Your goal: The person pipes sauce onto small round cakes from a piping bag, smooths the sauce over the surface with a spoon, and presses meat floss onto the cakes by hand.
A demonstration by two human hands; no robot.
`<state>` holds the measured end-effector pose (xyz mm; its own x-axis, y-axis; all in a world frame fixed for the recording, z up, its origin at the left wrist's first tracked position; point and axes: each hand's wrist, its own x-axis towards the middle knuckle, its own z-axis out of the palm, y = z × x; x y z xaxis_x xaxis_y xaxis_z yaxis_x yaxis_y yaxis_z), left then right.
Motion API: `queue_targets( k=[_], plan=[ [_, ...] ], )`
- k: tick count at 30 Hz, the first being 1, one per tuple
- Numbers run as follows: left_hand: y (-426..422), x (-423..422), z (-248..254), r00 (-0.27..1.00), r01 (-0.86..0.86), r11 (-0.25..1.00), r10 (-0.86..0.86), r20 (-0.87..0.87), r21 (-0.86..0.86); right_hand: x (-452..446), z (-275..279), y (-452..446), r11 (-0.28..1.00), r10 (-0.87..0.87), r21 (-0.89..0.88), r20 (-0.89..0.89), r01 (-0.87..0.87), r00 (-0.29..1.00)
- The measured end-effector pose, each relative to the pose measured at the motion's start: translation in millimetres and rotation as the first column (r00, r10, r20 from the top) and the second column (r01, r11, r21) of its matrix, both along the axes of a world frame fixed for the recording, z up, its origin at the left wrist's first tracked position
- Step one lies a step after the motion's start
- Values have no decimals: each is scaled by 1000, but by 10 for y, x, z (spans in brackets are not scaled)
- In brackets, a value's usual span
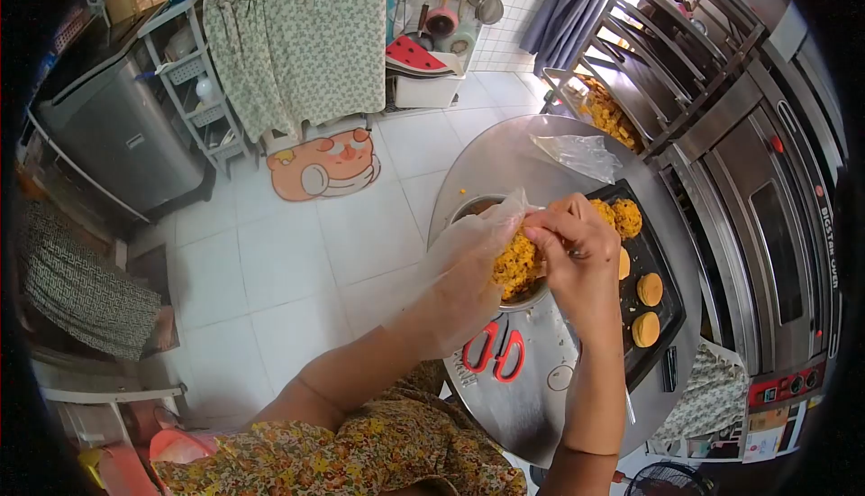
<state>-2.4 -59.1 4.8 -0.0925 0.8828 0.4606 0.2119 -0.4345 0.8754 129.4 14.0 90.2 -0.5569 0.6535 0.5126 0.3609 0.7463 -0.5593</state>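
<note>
My left hand [468,289], in a loose clear plastic glove, is curled around a clump of yellow-orange, dark-flecked crumbly topping [517,264]. Whether a cake sits inside the clump is hidden. My bare right hand [581,248] has its thumb and fingers pinched together at the clump's upper edge, close to the glove's tip; what they grip is too small to tell. Both hands are over a round metal bowl [482,205], partly hidden by them. Right of my right hand, a black baking tray [671,320] carries round plain cakes [649,290] and topping-covered ones [627,218].
The round metal table [541,415] also bears red-handled scissors [494,352] near its front edge and a clear plastic bag [581,155] at the back. A steel oven [779,253] and a tray rack [667,54] stand close on the right. White tiled floor lies left.
</note>
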Motion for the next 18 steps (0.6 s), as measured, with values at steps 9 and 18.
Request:
queue_targets(
  k=[9,18],
  plan=[
    [197,-25,-263,999,-6,933,-13,49,361,107,-21,-52,999,-35,24,-11,36,999],
    [153,-9,-275,999,2,952,-16,41,307,46,-24,-92,999,-14,44,-35,15,999]
  ],
)
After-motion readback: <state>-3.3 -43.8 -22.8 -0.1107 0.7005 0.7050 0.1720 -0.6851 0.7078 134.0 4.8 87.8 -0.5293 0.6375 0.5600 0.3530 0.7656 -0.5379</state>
